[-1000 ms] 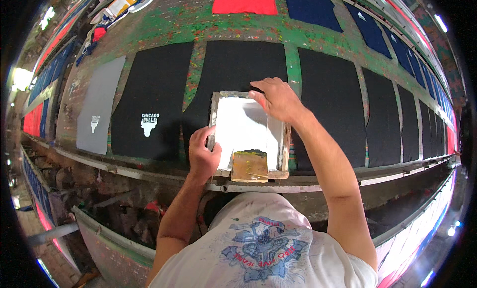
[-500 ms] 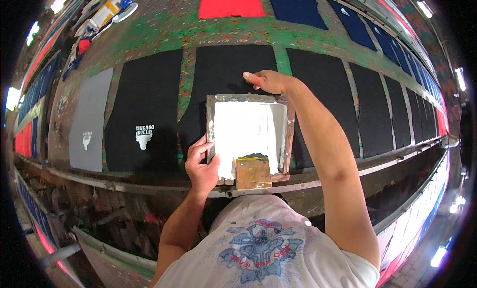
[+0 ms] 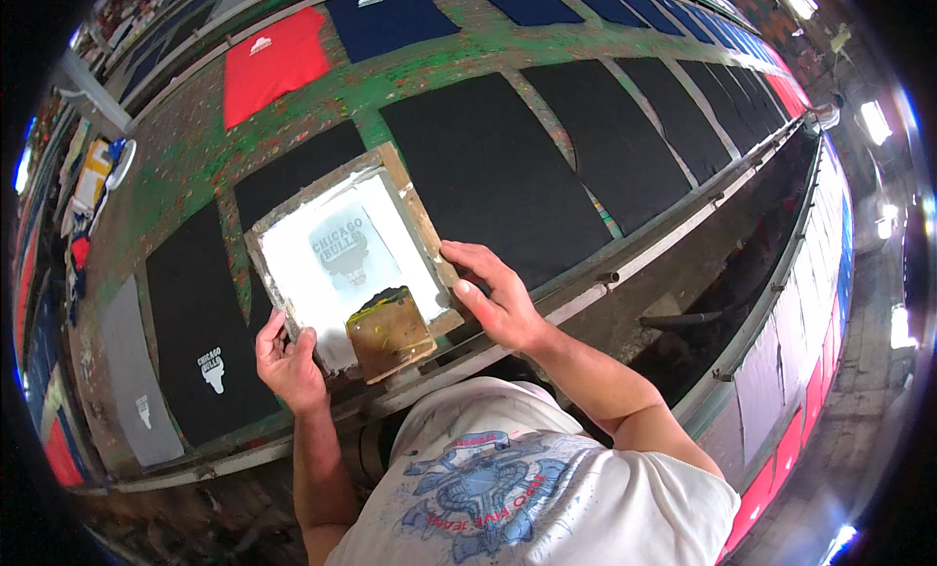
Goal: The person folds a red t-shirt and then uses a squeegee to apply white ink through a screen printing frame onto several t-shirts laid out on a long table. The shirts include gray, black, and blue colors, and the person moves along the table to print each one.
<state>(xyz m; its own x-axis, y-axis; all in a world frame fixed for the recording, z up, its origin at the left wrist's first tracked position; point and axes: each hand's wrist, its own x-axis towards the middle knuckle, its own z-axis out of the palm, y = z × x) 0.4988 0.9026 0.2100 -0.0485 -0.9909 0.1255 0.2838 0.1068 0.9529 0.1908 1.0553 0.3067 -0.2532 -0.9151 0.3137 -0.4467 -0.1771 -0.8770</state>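
A wooden-framed printing screen is between my hands, over a black fabric panel. White ink covers much of its mesh, and a grey design of lettering and a bull's head shows in the middle. A brown squeegee with a dark, ink-stained edge leans inside the frame at the near side. My left hand grips the screen's left side near the close corner, thumb and fingers around the wood. On the opposite side, my right hand grips the right rail.
A printed black panel and a printed grey panel lie to the left. Plain black panels run off to the right. Red and navy panels lie across the paint-spotted table. A metal rail follows the near edge.
My right hand has come from beyond the screen's far edge to grip its right side. The view has turned rightward. The grey design now shows through the mesh.
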